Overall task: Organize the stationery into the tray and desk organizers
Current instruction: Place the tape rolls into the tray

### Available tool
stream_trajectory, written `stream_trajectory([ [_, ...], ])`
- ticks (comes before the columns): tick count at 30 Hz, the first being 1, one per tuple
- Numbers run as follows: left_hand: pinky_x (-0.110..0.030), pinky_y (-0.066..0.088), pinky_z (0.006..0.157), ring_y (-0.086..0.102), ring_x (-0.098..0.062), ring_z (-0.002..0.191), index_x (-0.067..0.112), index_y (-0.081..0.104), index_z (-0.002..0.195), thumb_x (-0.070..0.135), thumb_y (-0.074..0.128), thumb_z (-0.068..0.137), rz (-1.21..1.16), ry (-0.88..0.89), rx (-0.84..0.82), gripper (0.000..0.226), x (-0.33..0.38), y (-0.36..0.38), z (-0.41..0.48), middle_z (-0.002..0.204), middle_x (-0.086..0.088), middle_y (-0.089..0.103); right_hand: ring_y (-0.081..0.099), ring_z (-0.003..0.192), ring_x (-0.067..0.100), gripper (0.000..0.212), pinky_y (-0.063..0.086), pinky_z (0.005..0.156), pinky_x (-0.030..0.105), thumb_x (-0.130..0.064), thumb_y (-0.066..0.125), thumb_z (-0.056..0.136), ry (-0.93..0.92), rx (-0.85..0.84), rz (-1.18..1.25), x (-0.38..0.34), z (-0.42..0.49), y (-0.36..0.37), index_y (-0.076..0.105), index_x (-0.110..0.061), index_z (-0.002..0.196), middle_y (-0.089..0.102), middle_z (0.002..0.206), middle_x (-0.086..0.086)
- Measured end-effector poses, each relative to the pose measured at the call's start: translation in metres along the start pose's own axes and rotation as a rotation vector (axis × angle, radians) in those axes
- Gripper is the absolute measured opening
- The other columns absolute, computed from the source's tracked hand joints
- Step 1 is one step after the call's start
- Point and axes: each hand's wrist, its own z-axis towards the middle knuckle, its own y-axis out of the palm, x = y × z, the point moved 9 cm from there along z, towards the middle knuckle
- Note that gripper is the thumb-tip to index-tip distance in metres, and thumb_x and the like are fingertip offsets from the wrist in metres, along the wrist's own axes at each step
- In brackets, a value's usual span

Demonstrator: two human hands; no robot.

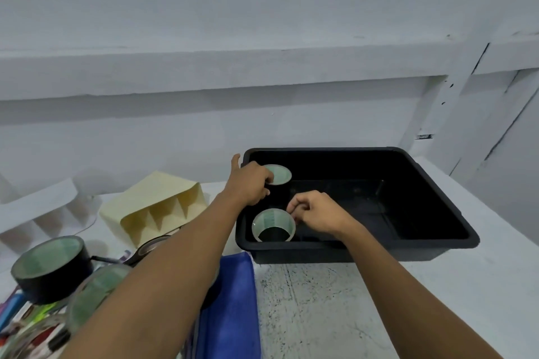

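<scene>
A black plastic tray [437, 189] stands on the desk at centre right. My left hand [249, 182] reaches into its far left corner and grips a black tape roll [278, 173] with a pale green core. My right hand [316, 214] is inside the tray's near left corner, fingers pinching the rim of a clear tape roll [272, 224] that stands there. A cream desk organizer [157, 207] with pointed dividers lies to the tray's left. Another black tape roll [51, 267] and a clear tape roll [93, 291] sit at the lower left.
A white organizer [38, 210] lies at the far left by the wall. A blue folder [230, 306] lies under my left forearm. Pens and markers [32, 329] are piled at the bottom left corner. The wall stands close behind the tray.
</scene>
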Motion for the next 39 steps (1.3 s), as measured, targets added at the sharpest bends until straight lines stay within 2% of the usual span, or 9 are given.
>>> stream_trajectory([
  [5,-0.058,-0.007,0.114,0.036,-0.015,0.133,0.026,0.07,0.106,0.042,0.063,0.084,0.098,-0.031,-0.078,0.028,-0.004,0.013,0.002,0.116,-0.003,0.062,0.065,0.071,0.013,0.011,0.053,0.067,0.026,-0.026,0.065,0.092,0.031,-0.054,0.082,0.003,0.0,0.003,0.07,-0.016,0.089,0.073,0.082,0.01],
  [8,-0.054,-0.004,0.116,0.035,-0.015,0.134,0.025,0.071,0.106,0.047,0.065,0.083,0.019,-0.061,-0.041,0.033,-0.008,0.013,0.003,0.124,-0.004,0.057,0.064,0.069,0.014,0.007,0.056,0.069,0.032,-0.017,0.065,0.091,0.055,-0.087,0.127,0.007,0.001,0.007,0.069,-0.011,0.091,0.07,0.076,0.01],
  [14,-0.045,0.003,0.118,0.043,-0.015,0.126,0.024,0.073,0.095,0.041,0.07,0.082,-0.049,-0.09,0.037,0.022,-0.011,0.006,0.001,0.113,0.002,0.063,0.064,0.067,0.016,0.005,0.052,0.064,0.033,-0.01,0.066,0.09,0.091,-0.098,0.199,0.01,0.003,0.009,0.068,-0.006,0.092,0.068,0.072,0.007],
  [18,-0.042,0.01,0.117,0.048,-0.013,0.121,0.023,0.07,0.105,0.037,0.072,0.079,-0.168,-0.078,0.271,0.03,-0.013,-0.016,-0.011,0.113,0.006,0.065,0.063,0.063,0.013,0.005,0.054,0.063,0.032,-0.013,0.066,0.091,0.064,-0.055,0.14,0.008,0.003,0.007,0.069,-0.008,0.088,0.067,0.068,0.006],
  [21,-0.04,0.017,0.112,0.052,-0.012,0.111,0.025,0.068,0.097,0.035,0.067,0.082,-0.208,-0.068,0.404,0.018,-0.017,-0.032,-0.029,0.104,0.009,0.065,0.065,0.066,0.013,0.005,0.057,0.065,0.029,-0.017,0.066,0.091,0.015,-0.023,0.023,0.001,0.002,0.005,0.068,-0.016,0.087,0.07,0.073,0.003],
  [26,-0.038,0.03,0.1,0.055,-0.018,0.107,0.023,0.068,0.1,0.035,0.063,0.088,-0.212,-0.011,0.348,0.018,-0.05,-0.047,-0.061,0.105,0.006,0.068,0.062,0.078,0.004,0.004,0.057,0.077,0.033,-0.027,0.067,0.089,-0.205,0.132,-0.277,-0.025,-0.002,-0.012,0.066,-0.028,0.093,0.065,0.084,-0.012],
  [31,-0.038,0.043,0.091,0.058,-0.021,0.102,0.017,0.069,0.099,0.029,0.062,0.088,-0.298,-0.13,0.384,0.018,-0.124,-0.069,-0.134,0.104,0.001,0.07,0.062,0.083,0.008,0.009,0.056,0.077,0.039,-0.026,0.065,0.088,-0.469,0.179,-0.399,-0.082,-0.021,0.012,0.067,-0.027,0.097,0.066,0.092,-0.011],
  [35,-0.035,0.046,0.088,0.061,-0.019,0.096,0.015,0.071,0.096,0.019,0.065,0.086,-0.356,-0.19,0.298,0.012,-0.149,-0.07,-0.181,0.099,0.001,0.071,0.056,0.092,0.012,0.013,0.051,0.081,0.04,-0.025,0.066,0.087,-0.642,0.093,-0.394,-0.135,-0.035,0.058,0.067,-0.022,0.1,0.066,0.098,-0.01],
  [39,-0.029,0.048,0.084,0.063,-0.015,0.092,0.015,0.072,0.096,0.011,0.064,0.084,-0.438,-0.214,0.163,0.015,-0.156,-0.063,-0.216,0.097,0.0,0.071,0.049,0.104,0.012,0.017,0.039,0.092,0.038,-0.033,0.064,0.088,-0.697,-0.006,-0.541,-0.159,-0.04,0.106,0.063,-0.028,0.104,0.065,0.105,-0.012],
])
